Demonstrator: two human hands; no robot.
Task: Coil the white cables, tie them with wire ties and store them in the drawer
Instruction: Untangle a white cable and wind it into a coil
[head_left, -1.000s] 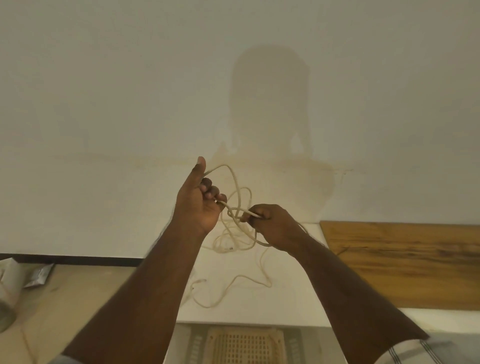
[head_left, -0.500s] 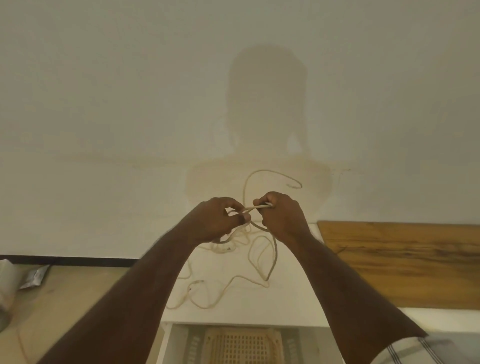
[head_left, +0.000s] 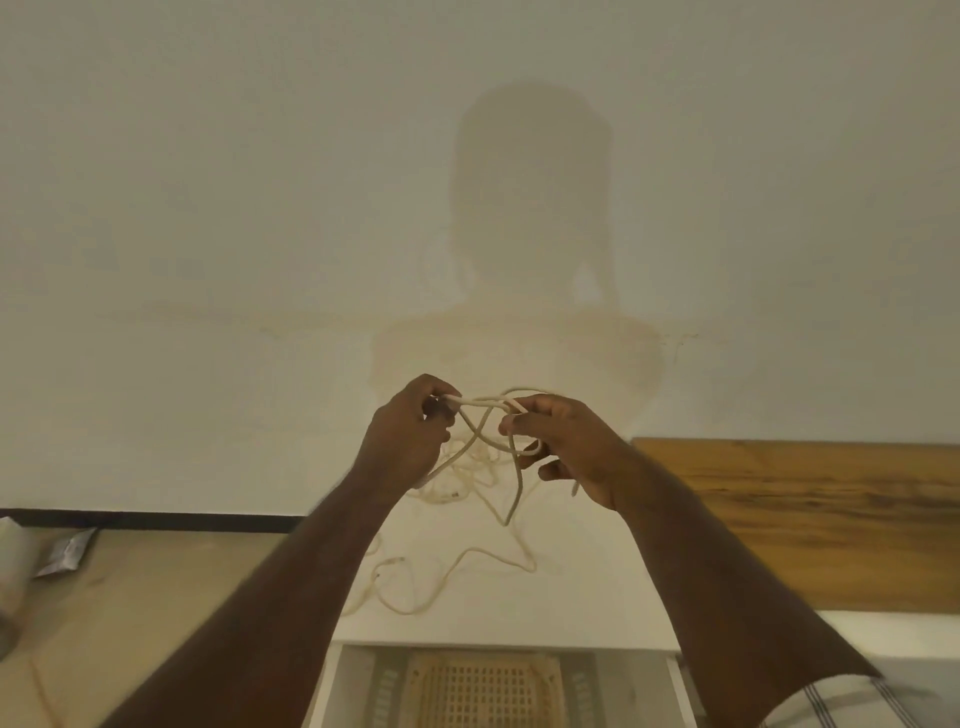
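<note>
Above the white counter (head_left: 571, 597), the left hand (head_left: 402, 441) and right hand (head_left: 571, 447) each close a pinching grip on the crossed white cable (head_left: 485, 402), its slack trailing below.

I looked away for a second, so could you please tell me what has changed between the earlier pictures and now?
The left hand came down from its raised position to the level of the right hand. The hands met half a second ago and have now drawn slightly apart, stretching a span of the cable between them. Both kept their grip on it. The loose cable on the white top, the wooden board and the open drawer stayed put.
</note>
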